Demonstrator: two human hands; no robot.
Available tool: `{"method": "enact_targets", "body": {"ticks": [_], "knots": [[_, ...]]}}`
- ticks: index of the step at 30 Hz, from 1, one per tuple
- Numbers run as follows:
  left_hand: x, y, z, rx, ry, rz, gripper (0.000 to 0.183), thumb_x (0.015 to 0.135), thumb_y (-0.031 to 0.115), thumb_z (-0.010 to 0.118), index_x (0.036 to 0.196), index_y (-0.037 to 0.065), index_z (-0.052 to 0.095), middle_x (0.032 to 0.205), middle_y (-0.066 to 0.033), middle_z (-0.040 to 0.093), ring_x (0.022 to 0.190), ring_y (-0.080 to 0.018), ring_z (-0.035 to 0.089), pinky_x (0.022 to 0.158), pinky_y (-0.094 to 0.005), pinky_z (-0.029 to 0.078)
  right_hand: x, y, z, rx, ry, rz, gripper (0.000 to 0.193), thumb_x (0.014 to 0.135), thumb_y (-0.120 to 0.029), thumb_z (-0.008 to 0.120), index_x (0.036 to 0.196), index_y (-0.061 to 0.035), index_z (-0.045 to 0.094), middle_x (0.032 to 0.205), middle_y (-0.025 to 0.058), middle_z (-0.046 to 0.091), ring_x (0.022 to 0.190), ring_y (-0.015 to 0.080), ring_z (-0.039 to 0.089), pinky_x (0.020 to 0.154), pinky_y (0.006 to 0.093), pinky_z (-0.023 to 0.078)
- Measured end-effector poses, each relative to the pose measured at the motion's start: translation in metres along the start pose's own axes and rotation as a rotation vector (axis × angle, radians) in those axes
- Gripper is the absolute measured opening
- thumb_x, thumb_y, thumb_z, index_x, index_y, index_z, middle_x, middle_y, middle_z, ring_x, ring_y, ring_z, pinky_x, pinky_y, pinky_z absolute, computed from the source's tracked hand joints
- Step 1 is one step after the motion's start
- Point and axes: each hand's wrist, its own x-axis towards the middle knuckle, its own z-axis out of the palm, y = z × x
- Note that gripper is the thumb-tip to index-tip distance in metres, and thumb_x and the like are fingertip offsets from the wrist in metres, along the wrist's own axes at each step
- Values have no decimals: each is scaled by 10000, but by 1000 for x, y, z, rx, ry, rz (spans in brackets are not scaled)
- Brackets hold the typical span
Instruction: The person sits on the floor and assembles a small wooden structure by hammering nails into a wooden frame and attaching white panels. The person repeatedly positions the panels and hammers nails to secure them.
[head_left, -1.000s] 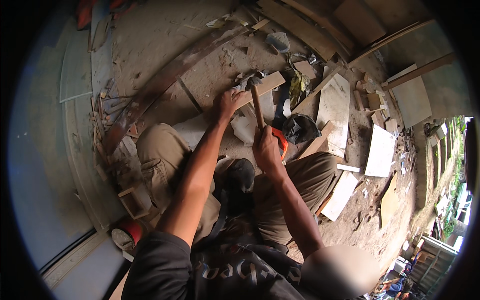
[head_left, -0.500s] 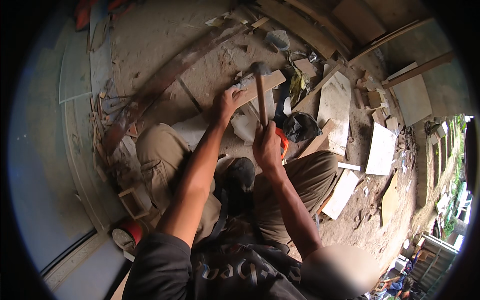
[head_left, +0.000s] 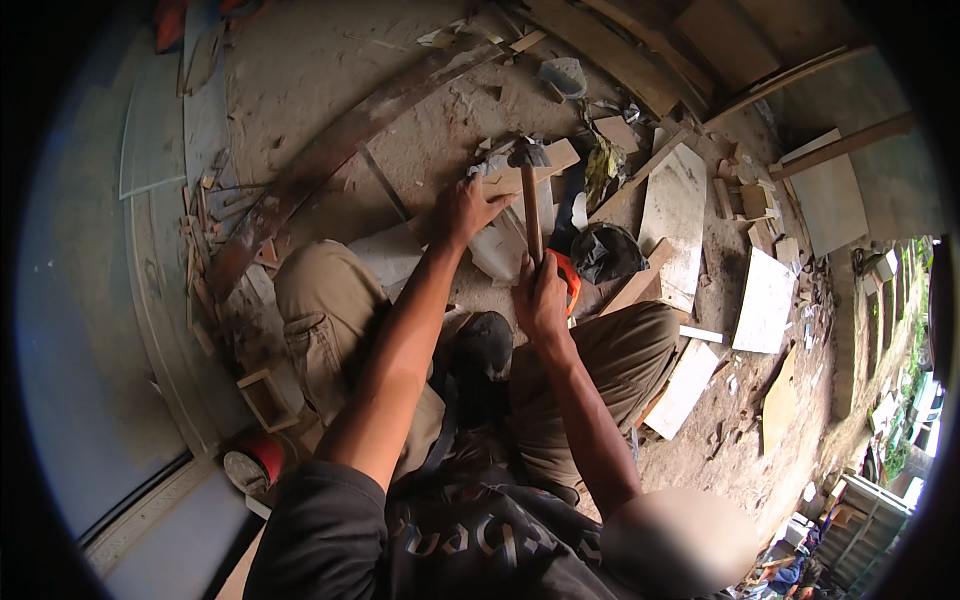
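My right hand (head_left: 543, 305) is closed round the wooden handle of a hammer (head_left: 532, 205). The hammer's dark metal head is over a light wooden board (head_left: 555, 160); whether it touches the wood I cannot tell. At the near left end of that board, my left hand (head_left: 465, 212) grips it, thumb stretched along the near side and fingers bent at the far side. Any nail under the fingers is too small to make out. Beneath the board are pale scraps (head_left: 492, 250), partly hidden by my arms.
Right of the hammer lie a black plastic bag (head_left: 605, 252), an orange object (head_left: 567, 283) and a large pale panel (head_left: 668, 220). A long dark beam (head_left: 330, 150) crosses the dirt floor. A red can (head_left: 258, 462) stands by my left elbow. Boards (head_left: 610, 50) lean at the far right.
The hammer head has come down and slightly nearer to me over the board. My left hand has shifted a little right, its thumb now reaching further out.
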Motion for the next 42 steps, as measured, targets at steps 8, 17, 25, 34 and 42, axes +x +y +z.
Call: {"method": "enact_targets", "body": {"ticks": [8, 17, 25, 34, 42], "knots": [[2, -5, 6, -95, -197, -55, 1026, 598, 732, 705, 1240, -44, 506, 1179, -320, 544, 1118, -438, 526, 949, -480, 435, 12, -27, -17, 34, 34, -51, 181, 958, -151, 505, 950, 2, 410, 646, 254, 538, 578, 462, 532, 482, 484, 367], [8, 9, -16, -138, -275, -56, 1015, 589, 684, 747, 1234, -61, 501, 1117, -313, 581, 1085, -439, 542, 939, -471, 444, 12, -2, -25, -34, 7, -101, 174, 974, -163, 485, 955, -3, 419, 628, 282, 539, 602, 498, 545, 486, 478, 406], [8, 25, -29, -198, -285, -33, 921, 585, 649, 770, 1149, -48, 559, 1107, -306, 593, 1040, -444, 571, 892, -464, 474, 3, 36, -10, -63, -97, -9, 128, 960, -127, 478, 974, -9, 430, 650, 222, 537, 567, 403, 569, 485, 413, 409], [4, 10, -14, -65, -258, -46, 915, 574, 661, 770, 1113, -49, 563, 1071, -288, 610, 1040, -437, 573, 900, -472, 466, 9, -31, -24, 128, 164, -86, 125, 941, -107, 506, 951, -20, 417, 618, 227, 513, 589, 462, 551, 468, 441, 393], [8, 6, -11, -93, -303, -52, 961, 576, 654, 774, 1180, -45, 508, 1112, -292, 594, 1096, -427, 544, 953, -463, 434, 8, -25, -35, 48, 26, -5, 200, 961, -181, 503, 932, 5, 438, 596, 210, 508, 550, 337, 525, 496, 428, 407]]}}
